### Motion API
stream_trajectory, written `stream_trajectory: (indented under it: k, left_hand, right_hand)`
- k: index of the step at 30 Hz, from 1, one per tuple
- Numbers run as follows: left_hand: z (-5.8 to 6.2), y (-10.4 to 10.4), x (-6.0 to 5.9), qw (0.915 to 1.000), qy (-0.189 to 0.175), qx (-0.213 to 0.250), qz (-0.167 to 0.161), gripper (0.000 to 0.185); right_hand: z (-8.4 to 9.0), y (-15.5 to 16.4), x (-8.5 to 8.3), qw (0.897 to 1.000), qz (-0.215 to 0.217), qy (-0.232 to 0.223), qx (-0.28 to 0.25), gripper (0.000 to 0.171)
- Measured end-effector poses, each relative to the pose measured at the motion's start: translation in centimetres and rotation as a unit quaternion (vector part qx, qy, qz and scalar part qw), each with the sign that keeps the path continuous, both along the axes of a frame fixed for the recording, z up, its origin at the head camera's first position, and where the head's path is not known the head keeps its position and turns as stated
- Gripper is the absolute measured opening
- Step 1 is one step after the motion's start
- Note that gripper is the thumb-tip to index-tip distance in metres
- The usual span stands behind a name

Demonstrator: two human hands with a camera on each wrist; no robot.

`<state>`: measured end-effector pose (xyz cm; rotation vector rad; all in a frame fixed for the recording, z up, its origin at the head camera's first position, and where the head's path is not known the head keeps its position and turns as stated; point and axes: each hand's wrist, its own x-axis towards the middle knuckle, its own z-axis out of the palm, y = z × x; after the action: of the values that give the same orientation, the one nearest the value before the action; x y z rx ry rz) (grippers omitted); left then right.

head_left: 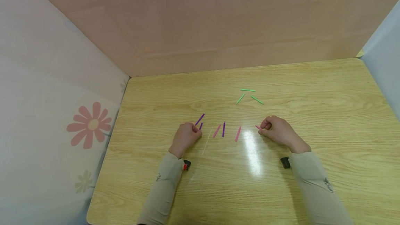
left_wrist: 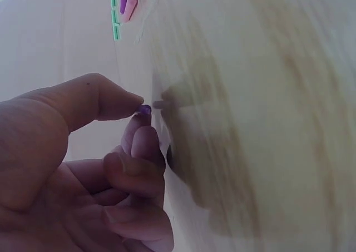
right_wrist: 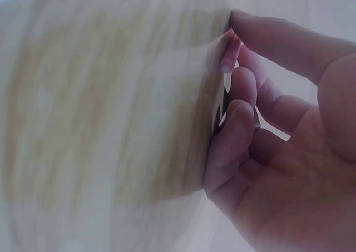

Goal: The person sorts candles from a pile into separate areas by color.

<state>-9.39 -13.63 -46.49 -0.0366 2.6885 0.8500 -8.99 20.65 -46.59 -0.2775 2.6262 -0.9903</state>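
My left hand (head_left: 186, 136) pinches a short purple stick (head_left: 201, 126) between thumb and index finger, low over the table; its purple end (left_wrist: 146, 109) shows at the fingertips in the left wrist view. Just beyond that hand lies another purple stick (head_left: 200, 119). On the right, my right hand (head_left: 278, 131) holds a pink stick (head_left: 258, 127) by thumb and fingertips, and its end (right_wrist: 231, 57) pokes out below the thumb in the right wrist view. Between the hands lie a pink stick (head_left: 217, 131), a purple stick (head_left: 223, 129) and another pink stick (head_left: 238, 134), set apart.
Farther back, three green sticks form a loose triangle: one across the top (head_left: 248, 90), one at left (head_left: 240, 99), one at right (head_left: 257, 100). The wooden table (head_left: 328, 114) meets a pinkish panel (head_left: 218, 27) behind and a flowered wall (head_left: 47, 79) at left.
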Motion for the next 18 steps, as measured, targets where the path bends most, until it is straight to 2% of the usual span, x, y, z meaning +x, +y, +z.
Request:
stream_trajectory:
  k: [18]
  left_hand:
    - [0.03,-0.01,0.18,0.9998,-0.015,-0.007,0.006,0.016]
  right_hand:
    - [0.09,-0.02,0.00,1.000,-0.004,-0.001,-0.003,0.014]
